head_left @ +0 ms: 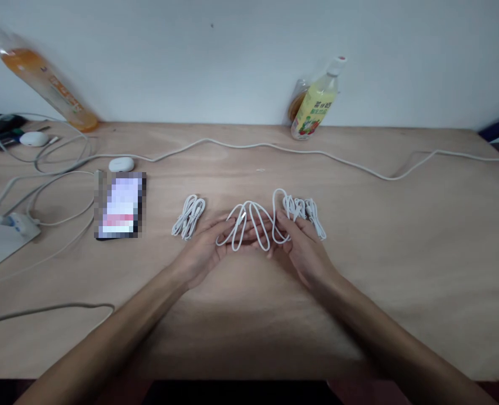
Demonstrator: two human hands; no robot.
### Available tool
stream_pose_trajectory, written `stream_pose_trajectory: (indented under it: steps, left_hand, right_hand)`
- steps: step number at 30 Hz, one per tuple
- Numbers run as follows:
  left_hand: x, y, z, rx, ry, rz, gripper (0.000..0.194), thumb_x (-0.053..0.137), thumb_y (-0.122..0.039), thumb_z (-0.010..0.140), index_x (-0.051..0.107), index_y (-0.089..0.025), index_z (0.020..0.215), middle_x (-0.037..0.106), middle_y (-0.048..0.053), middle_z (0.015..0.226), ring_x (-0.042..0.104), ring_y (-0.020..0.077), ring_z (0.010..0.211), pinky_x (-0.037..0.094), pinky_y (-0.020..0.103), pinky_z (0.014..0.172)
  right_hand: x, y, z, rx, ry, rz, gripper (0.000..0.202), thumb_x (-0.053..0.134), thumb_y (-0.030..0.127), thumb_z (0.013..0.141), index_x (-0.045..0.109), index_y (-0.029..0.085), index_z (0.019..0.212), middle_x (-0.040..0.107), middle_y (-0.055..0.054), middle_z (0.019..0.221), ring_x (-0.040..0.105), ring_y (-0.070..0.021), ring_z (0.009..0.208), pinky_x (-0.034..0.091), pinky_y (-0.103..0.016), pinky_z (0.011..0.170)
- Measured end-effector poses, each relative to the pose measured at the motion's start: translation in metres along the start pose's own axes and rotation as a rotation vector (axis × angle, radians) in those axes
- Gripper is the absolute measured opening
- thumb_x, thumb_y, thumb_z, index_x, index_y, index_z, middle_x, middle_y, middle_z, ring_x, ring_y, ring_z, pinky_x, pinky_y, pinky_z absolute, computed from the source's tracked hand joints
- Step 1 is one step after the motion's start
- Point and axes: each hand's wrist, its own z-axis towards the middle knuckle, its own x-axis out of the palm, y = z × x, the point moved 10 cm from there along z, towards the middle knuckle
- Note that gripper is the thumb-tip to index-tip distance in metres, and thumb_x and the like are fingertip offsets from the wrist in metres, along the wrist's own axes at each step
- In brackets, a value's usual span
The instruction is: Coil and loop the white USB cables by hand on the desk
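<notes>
Holding one white cable [242,217], two hands [205,248]

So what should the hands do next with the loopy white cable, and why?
Maybe bring the left hand and right hand closer together, gathering the loops: the white cable lies in loose, spread-out loops across both hands, while the cable bundle beside the left hand is compact.

Worn on the person's head, the camera is looking forward and down from above and behind the left hand [203,247] and right hand [310,247], taking in both forearms [126,320], the tabletop [249,315] around the hands and the wall [249,67] beyond them.
</notes>
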Motion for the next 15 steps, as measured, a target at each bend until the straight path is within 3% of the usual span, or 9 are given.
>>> stream_pose_trajectory:
  steps: [4, 9, 15]
  left_hand:
    - [0.004, -0.002, -0.002, 0.007, 0.028, -0.003, 0.019, 0.069, -0.022, 0.104, 0.084, -0.012, 0.111, 0.085, 0.018, 0.120, 0.083, 0.0300, 0.107, 0.069, 0.043, 0.094]
    - [0.015, -0.005, -0.004, 0.047, 0.147, 0.075, 0.020, 0.084, -0.020, 0.094, 0.086, -0.017, 0.114, 0.086, 0.013, 0.119, 0.082, 0.0263, 0.110, 0.064, 0.036, 0.098]
    - [0.018, -0.002, -0.005, 0.029, 0.180, 0.084, 0.021, 0.079, -0.028, 0.101, 0.088, -0.017, 0.115, 0.087, 0.014, 0.116, 0.082, 0.0269, 0.112, 0.062, 0.036, 0.100]
  right_hand:
    - [-0.001, 0.001, 0.000, 0.003, -0.013, 0.027, 0.041, 0.087, 0.064, 0.082, 0.074, 0.025, 0.083, 0.078, -0.005, 0.074, 0.075, -0.0264, 0.067, 0.052, -0.031, 0.044]
    - [0.004, 0.001, -0.002, 0.025, 0.027, 0.019, 0.039, 0.084, 0.062, 0.086, 0.075, 0.025, 0.083, 0.081, -0.008, 0.079, 0.076, -0.0275, 0.070, 0.051, -0.033, 0.046]
    - [0.002, 0.002, -0.002, 0.017, -0.003, 0.035, 0.039, 0.089, 0.062, 0.080, 0.076, 0.024, 0.082, 0.078, -0.004, 0.073, 0.072, -0.0239, 0.063, 0.051, -0.031, 0.044]
